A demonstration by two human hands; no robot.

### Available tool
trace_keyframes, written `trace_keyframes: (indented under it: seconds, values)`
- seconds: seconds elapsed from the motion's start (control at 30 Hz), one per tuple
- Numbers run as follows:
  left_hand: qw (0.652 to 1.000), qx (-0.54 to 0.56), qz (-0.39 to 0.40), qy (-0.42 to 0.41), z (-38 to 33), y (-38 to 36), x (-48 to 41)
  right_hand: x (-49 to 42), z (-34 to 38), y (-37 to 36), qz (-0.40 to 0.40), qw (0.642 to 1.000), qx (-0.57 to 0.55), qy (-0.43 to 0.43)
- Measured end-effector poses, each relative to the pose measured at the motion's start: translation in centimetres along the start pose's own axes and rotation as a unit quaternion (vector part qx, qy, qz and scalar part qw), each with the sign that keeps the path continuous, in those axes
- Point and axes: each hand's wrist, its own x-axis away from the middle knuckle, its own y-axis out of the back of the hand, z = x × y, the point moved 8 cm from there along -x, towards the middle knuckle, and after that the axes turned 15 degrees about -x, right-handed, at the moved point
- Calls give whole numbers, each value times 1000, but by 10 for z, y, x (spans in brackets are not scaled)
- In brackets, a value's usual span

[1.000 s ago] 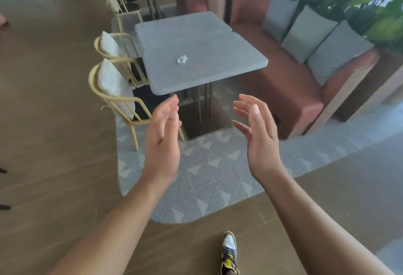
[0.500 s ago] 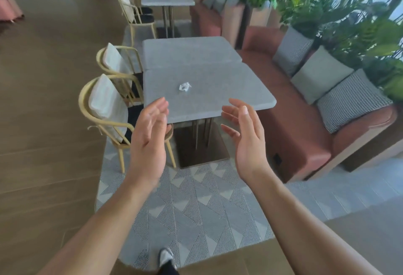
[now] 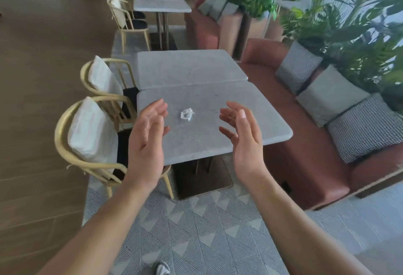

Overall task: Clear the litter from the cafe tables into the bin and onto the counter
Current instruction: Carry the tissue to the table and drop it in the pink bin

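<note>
**Reaching for the wad**

Holding left hand (image 3: 148,135) and right hand (image 3: 244,135) raised in front of the table (image 3: 250,108), palms facing, fingers loose and apart, gripping nothing. Eyeing the wad (image 3: 187,114), lying alone near the table's middle at 12 o'clock, between the hands in view, touching neither. Probably best: stepping in beside the chair (image 3: 87,135) at 9 o'clock, pinching lightly from above with one hand, crumpled paper likely being light and prone to sliding, then heading binward.

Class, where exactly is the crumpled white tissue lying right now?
In the head view, the crumpled white tissue lies on the nearer grey table, left of its middle, seen between the raised left hand and right hand, neither touching it.
</note>
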Motion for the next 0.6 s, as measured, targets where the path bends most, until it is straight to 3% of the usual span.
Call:
trace_keyframes:
  seconds: [0.6]
  values:
    - [997,-40,-45,49,133,-43,-190,-223,-150,-26,38,996,14,-78]
